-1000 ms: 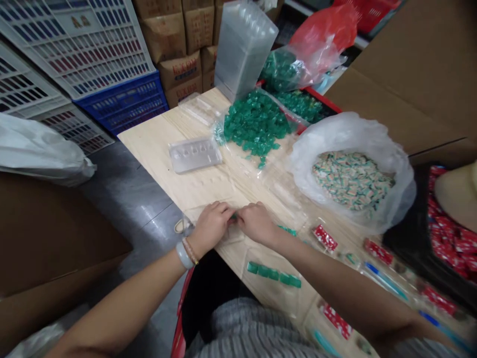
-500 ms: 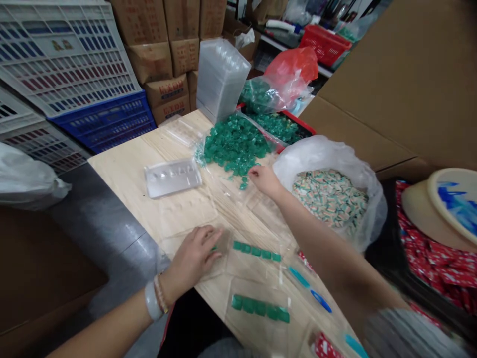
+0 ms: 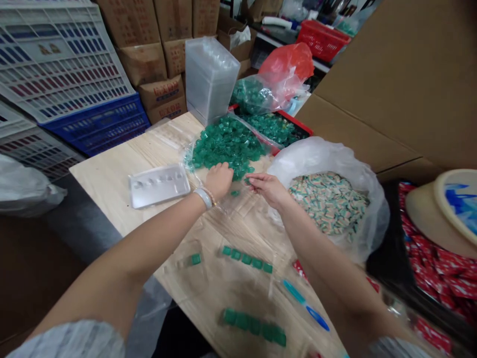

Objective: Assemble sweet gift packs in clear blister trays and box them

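Observation:
My left hand (image 3: 219, 180) is at the near edge of a heap of small green translucent squares (image 3: 227, 141); its fingers curl down and what they hold, if anything, is hidden. Just right of it, my right hand (image 3: 270, 189) pinches a green piece (image 3: 247, 181) between thumb and fingertips. Nearer to me lie clear plastic trays: one holds a single green square (image 3: 196, 258), another a row of several green squares (image 3: 246, 259). A further row of green squares (image 3: 254, 326) sits closest to me.
A white tray (image 3: 159, 187) lies left on the wooden table (image 3: 112, 154). Behind the heap stands a stack of clear trays (image 3: 210, 79). Right are a bag of striped pieces (image 3: 330, 201), a blue tool (image 3: 306, 305) and a cream tub (image 3: 421, 209). Crates (image 3: 67, 59) stand left.
My left hand has moved from the near tray, away from me, to the heap's edge. My right hand stays near the heap, now pinching a green piece. The single green square is uncovered.

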{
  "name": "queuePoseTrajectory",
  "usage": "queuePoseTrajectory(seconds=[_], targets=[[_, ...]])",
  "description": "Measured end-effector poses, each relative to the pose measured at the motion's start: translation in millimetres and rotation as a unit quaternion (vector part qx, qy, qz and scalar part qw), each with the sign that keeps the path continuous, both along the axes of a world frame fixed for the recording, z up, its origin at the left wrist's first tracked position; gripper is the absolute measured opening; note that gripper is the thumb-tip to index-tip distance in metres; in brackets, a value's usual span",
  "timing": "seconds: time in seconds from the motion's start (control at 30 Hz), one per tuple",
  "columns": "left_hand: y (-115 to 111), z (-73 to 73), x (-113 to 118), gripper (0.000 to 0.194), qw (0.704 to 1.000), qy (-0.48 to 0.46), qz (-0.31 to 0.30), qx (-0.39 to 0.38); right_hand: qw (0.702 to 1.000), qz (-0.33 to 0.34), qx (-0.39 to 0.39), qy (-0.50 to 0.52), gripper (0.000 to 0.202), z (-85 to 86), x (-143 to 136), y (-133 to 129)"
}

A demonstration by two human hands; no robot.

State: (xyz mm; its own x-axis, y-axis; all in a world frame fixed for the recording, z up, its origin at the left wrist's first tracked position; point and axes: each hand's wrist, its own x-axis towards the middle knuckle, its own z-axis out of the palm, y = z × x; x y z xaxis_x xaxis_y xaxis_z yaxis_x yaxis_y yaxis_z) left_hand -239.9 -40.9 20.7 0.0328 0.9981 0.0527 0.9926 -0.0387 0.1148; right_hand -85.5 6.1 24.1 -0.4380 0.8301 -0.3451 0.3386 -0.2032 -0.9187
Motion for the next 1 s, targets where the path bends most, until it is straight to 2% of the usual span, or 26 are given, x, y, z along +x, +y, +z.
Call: queuePoseTrajectory(seconds=[0.07, 0.1, 0.2, 0.27, 0.33, 0.4, 0.47, 0.53, 0.57, 0.67, 0.77, 0.87, 1.0], targets=[[-2.2, 6.7, -4.7, 0.021, 1.0, -0.023, 0.003, -0.005, 0.984, -0.009, -0.138, 0.113, 0.016, 6.3, 7.6, 0.1], [-5.0, 12.1, -8.6, 0.02, 0.999, -0.053, 0.01, -0.002, 0.973, -0.009, -0.181, 0.143, 0.015, 9.8, 9.9, -1.3], [-30.4, 31.4, -25.7, 0.025, 0.976, -0.211, 0.052, 0.029, 0.958, -0.005, -0.225, 0.176, 0.013, 19.7, 13.7, -12.5], [-68.3, 41.0, -39.1, 0.027, 0.942, -0.325, 0.079, 0.038, 0.961, 0.014, -0.219, 0.171, 0.016, 23.8, 15.0, -27.7], [-120.4, 43.8, -49.3, 0.025, 0.909, -0.402, 0.111, 0.029, 0.967, 0.046, -0.206, 0.143, 0.02, 23.8, 15.0, -49.9], [-175.9, 38.5, -53.1, 0.022, 0.891, -0.429, 0.145, 0.028, 0.972, 0.083, -0.199, 0.097, 0.021, 19.4, 12.5, -78.6], [-222.3, 26.5, -50.8, 0.018, 0.892, -0.424, 0.152, 0.036, 0.973, 0.126, -0.187, 0.047, 0.021, 11.6, 6.4, -110.8], [-252.3, 12.0, -45.6, 0.017, 0.898, -0.415, 0.134, 0.049, 0.977, 0.166, -0.133, 0.011, 0.019, 2.3, -3.0, -142.1], [-261.2, 5.4, -43.2, 0.018, 0.902, -0.411, 0.12, 0.06, 0.979, 0.185, -0.081, 0.001, 0.018, -2.1, -8.5, -156.0], [-272.3, -8.2, -39.6, 0.021, 0.918, -0.378, 0.081, 0.092, 0.965, 0.233, 0.118, -0.001, 0.015, -11.7, -25.1, -186.9], [-275.7, -16.1, -40.5, 0.02, 0.94, -0.319, 0.049, 0.108, 0.93, 0.265, 0.256, 0.008, 0.019, -15.3, -38.2, -202.9], [-278.5, -25.4, -41.3, 0.018, 0.951, -0.284, 0.014, 0.118, 0.884, 0.29, 0.366, -0.034, 0.016, -18.8, -44.8, -209.8], [-279.4, -36.9, -41.3, 0.018, 0.954, -0.271, -0.004, 0.124, 0.819, 0.328, 0.464, -0.08, 0.013, -25.2, -40.9, -213.2]])
